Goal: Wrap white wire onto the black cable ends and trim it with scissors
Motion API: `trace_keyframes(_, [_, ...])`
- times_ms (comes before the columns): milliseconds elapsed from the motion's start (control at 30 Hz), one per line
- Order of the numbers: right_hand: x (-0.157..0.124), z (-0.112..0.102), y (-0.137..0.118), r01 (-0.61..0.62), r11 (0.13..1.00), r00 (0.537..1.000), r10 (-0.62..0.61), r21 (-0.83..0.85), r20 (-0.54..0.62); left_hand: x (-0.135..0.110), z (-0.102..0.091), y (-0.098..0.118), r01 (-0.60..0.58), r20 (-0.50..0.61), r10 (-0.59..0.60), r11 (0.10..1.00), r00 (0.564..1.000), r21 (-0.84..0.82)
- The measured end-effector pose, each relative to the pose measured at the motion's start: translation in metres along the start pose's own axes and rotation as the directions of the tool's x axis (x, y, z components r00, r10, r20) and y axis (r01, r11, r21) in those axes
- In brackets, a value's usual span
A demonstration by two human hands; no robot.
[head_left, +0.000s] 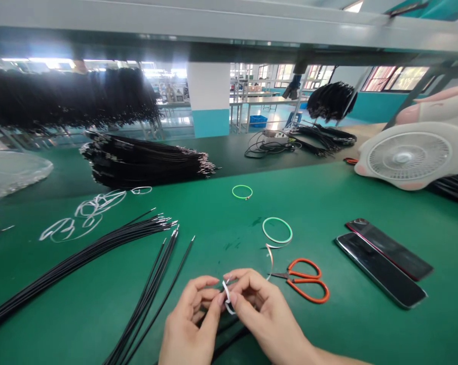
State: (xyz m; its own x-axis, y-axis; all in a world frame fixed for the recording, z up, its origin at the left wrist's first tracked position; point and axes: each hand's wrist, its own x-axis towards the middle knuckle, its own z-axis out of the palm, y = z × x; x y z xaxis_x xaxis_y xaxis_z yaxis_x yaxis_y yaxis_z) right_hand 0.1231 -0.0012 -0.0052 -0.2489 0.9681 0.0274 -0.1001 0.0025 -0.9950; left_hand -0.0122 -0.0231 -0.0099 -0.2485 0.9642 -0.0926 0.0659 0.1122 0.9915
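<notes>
Head view: left hand [193, 319] and right hand [265, 314] are meeting at near centre, thumbs and fingertips pinching the white strip [226, 291], which is looping between them. Dark cables [231, 343] are running beneath the hands; fingers are hiding whether the left is also gripping one.

Risk 1: strip is looking thin and springy; a slackening thumb could be letting the loop spring open.

Risk 2: scissors [305, 280] are lying just right of the hands, blades pointing at the right one; a careless sideways sweep could be nicking a knuckle.

Risk 3: a curl [271, 259] is trailing beside those blades, ahead and right of the hands; a passing finger could be snagging it.

Risk 4: a bundle [143, 301] is lying loose just left of the hands; a wrist bump could be scattering it.
</notes>
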Motion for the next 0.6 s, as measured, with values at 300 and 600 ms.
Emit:
trace_keyframes(300, [0.003,-0.003,-0.001,0.076,0.992,0.996,-0.079,-0.098,-0.028,-0.003,-0.001,0.008,-0.348,-0.025,0.390,0.848,0.921,0.399])
trace_keyframes(600, [0.000,0.000,-0.001,-0.020,0.950,0.998,0.003,0.313,0.056,-0.004,0.007,-0.013,-0.298,0.177,0.244,0.857,0.953,0.420])
